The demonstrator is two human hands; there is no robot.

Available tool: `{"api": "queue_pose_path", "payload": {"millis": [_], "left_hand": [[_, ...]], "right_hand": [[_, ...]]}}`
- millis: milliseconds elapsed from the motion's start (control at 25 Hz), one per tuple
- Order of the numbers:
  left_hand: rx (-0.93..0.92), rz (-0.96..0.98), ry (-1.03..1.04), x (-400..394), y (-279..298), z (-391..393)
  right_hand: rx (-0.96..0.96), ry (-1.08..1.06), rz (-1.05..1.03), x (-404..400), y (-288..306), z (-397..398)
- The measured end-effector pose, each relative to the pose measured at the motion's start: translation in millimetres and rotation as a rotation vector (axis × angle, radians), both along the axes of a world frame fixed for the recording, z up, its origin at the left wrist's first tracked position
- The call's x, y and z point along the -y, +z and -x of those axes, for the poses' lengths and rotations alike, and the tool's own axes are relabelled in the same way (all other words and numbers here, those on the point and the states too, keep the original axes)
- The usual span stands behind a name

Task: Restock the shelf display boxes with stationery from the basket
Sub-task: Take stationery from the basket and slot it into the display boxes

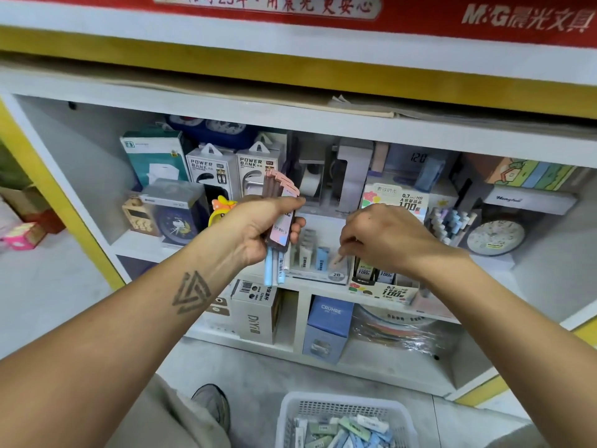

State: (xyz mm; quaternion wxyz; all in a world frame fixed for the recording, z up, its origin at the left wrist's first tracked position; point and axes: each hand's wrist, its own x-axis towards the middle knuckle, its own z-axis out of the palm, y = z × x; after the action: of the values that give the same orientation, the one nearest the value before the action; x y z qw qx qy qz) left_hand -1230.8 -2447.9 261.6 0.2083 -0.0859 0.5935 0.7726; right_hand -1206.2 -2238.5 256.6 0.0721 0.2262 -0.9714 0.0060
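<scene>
My left hand (258, 226) grips a bundle of slim lead-refill packs (280, 221), pink and brown on top with blue and white ends sticking out below. My right hand (379, 236) pinches one pink pack (337, 258) and holds its tip down inside the clear display box marked 2B (323, 273) on the middle shelf. That box holds a few grey and blue packs. A white mesh basket (290, 412) on the floor below contains several pastel packs.
Right of the clear box stands a printed 0.7 HB lead display box (387, 287) and a pen holder (449, 226). Power bank boxes (210, 169), clocks and a tape dispenser (311, 182) fill the shelf behind. My shoe (211, 404) is beside the basket.
</scene>
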Motion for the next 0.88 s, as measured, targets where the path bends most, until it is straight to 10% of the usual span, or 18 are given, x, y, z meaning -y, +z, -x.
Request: {"api": "queue_pose_path", "payload": {"millis": [880], "left_hand": [[0.054, -0.077, -0.118, -11, 4, -6]], "right_hand": [[-0.092, -0.024, -0.231, 16, -32, 1]]}}
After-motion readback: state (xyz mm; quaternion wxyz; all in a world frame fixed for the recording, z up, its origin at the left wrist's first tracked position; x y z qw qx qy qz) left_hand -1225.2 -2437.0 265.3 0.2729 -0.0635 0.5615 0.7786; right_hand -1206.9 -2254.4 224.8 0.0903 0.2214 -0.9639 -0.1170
